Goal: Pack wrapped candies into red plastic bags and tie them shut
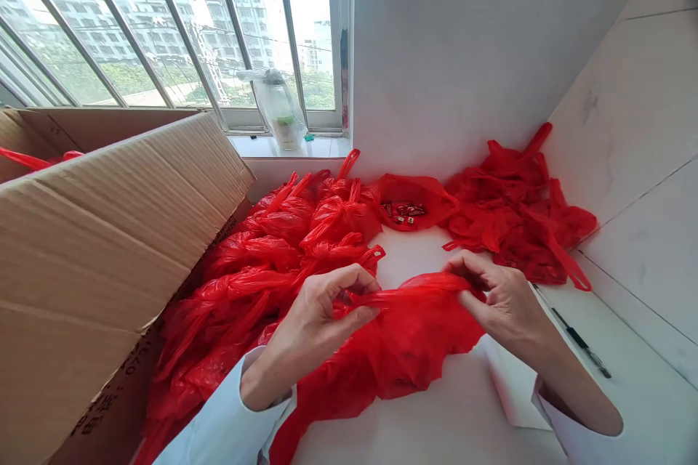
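Between my two hands a red plastic bag (417, 334) is stretched over the white surface. My left hand (327, 312) pinches a twisted part of it at the left. At the right, my right hand (494, 294) grips the bag's upper edge between thumb and fingers. The bag's contents are hidden; darker shapes show faintly through the plastic. Close by on the left lies a heap of filled, knotted red bags (262, 254). Behind my hands an open red bag (436, 200) shows several small wrapped packets (406, 211) inside.
A cardboard box (125, 211) leans in at the left, with red plastic inside. Crumpled red bags (518, 211) lie against the right wall. A black pen (581, 341) and white paper (515, 385) rest at the right. On the sill, a plastic-wrapped jar (283, 120) stands by the barred window.
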### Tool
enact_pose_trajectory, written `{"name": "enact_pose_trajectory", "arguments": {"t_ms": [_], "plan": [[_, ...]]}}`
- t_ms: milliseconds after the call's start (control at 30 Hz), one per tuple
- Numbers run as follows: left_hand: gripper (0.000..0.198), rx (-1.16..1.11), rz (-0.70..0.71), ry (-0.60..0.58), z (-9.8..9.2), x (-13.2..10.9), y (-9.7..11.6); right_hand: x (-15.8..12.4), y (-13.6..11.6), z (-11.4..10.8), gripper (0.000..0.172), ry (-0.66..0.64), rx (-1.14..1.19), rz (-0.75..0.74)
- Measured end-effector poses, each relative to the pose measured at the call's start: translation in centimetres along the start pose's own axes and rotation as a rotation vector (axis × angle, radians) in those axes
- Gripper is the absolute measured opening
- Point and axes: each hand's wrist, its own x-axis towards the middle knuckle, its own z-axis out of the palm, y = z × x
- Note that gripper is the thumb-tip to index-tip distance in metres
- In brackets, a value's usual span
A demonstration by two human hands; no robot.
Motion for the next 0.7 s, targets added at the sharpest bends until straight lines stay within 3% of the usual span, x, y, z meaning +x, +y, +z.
{"name": "enact_pose_trajectory", "arguments": {"t_ms": [167,267,433,533,700], "plan": [[0.021,-0.373,-0.079,0.068,-1.1,-0.2,0.2,-0.4,0.1,-1.6,0.023,0.053,0.118,0.114],[0.024,-0.396,-0.054,0.066,-1.7,-0.5,0.4,-0.6,0.6,-2.6,0.028,0.137,0.320,0.132],[0.019,-0.379,0.007,0.104,-1.9,-0.9,0.7,-0.7,1.1,-3.3,0.029,0.414,0.560,0.083],[0.015,-0.348,0.133,0.002,-1.8,-0.9,0.5,-0.5,1.0,-3.6,0.028,0.509,0.613,0.049],[0.005,0.014,0.303,-0.205,-1.9,-0.8,1.6,-0.6,0.3,-4.5,0.033,0.664,0.602,0.003]]}}
